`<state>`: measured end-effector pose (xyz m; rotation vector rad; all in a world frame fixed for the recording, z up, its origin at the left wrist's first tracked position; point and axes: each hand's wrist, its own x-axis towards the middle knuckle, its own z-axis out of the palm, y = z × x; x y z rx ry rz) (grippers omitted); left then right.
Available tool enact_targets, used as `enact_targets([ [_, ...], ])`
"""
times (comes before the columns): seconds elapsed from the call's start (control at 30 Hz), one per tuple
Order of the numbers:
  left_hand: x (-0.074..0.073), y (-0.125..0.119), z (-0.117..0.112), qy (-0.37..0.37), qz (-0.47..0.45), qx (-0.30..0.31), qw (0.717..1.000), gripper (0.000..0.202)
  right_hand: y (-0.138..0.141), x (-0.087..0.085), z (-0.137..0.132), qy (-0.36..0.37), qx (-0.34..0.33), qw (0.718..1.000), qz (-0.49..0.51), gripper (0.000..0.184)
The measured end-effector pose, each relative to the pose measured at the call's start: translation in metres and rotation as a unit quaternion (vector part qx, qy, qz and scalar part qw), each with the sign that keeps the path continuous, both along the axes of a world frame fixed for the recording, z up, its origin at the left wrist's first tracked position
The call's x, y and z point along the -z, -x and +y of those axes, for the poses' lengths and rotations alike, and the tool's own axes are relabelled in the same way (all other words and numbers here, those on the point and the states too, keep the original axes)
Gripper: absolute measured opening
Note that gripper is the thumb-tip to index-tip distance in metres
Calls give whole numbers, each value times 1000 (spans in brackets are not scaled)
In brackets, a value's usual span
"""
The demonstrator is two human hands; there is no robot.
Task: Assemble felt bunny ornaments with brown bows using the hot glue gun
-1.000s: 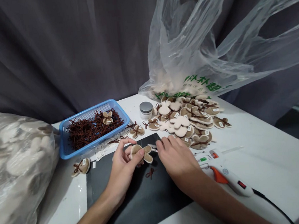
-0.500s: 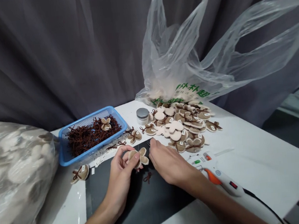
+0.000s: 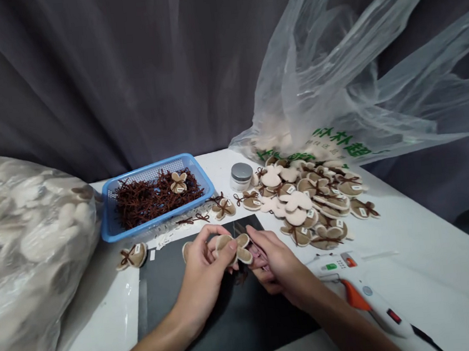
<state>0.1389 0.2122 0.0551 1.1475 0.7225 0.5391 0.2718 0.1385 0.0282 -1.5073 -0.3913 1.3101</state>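
My left hand point(image 3: 205, 273) is closed on a tan fabric bunny-ear piece point(image 3: 233, 245), pinching it above the black mat point(image 3: 216, 322). Close beside it on the right, my right hand point(image 3: 275, 263) has its fingers curled, with the fingertips at the piece's edge; what they pinch, if anything, is too small to make out. A small brown string bow point(image 3: 242, 277) lies on the mat just below the two hands, partly hidden. A pile of finished fabric pieces with bows point(image 3: 312, 201) lies beyond my right hand.
A blue basket point(image 3: 114, 224) of brown bows stands at the back left. A small silver-lidded jar point(image 3: 242, 175) sits behind the mat. A white-and-orange glue gun point(image 3: 355, 291) lies at the right. Big plastic bags flank the table, left point(image 3: 25, 253) and back right point(image 3: 355, 90).
My right hand drew in from resting flat near the pile and curled its fingers against the fabric piece. The left hand kept hold of the piece. The camera shifted slightly.
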Motion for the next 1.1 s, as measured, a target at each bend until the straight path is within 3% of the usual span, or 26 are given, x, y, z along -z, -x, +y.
enact_targets([
  [0.13,5,-3,0,-9,-12,-4,1000,48,5,-13,5,89,-2,988,126,51],
  [0.3,8,-4,1,-6,-23,-8,1000,45,3,-9,4,88,-49,981,165,49],
  [0.47,11,-3,6,3,-33,3,999,45,0,-4,4,105,-67,973,193,60],
  [0.73,14,-3,10,14,-50,32,998,43,-2,-5,-1,20,-95,973,208,61],
  [0.97,12,-3,10,21,-53,46,997,45,-3,7,-5,-14,-95,973,211,64],
  [1.1,10,-3,11,27,-44,51,997,48,-1,4,-5,-23,-97,974,205,68],
])
